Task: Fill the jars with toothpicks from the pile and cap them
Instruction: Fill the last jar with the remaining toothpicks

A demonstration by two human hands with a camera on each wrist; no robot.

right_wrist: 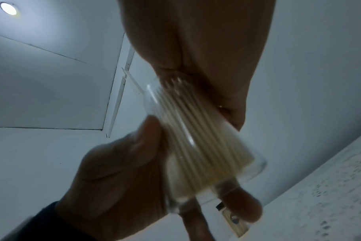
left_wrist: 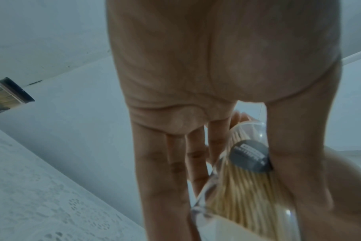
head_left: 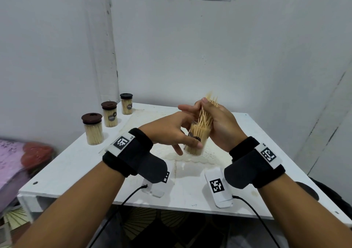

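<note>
A clear jar [head_left: 197, 143], partly filled with toothpicks and uncapped, is held tilted above the white table [head_left: 76, 164]. My left hand [head_left: 181, 133] grips it, thumb on the front and fingers behind. My right hand [head_left: 219, 122] pinches a bundle of toothpicks [head_left: 206, 112] whose lower ends reach into the jar's mouth, while the tips fan out above my fingers. The left wrist view shows the jar [left_wrist: 243, 187] with its grey label between my thumb and fingers. In the right wrist view the jar [right_wrist: 196, 146] is blurred, and my left thumb [right_wrist: 134, 154] lies on its side.
Three jars full of toothpicks with dark brown caps stand in a row along the table's left edge: near [head_left: 93, 128], middle [head_left: 110, 114], far [head_left: 126, 104]. A lace mat [head_left: 209, 158] lies under the hands. Walls close off the back and right. Pink cloth [head_left: 9, 152] lies left of the table.
</note>
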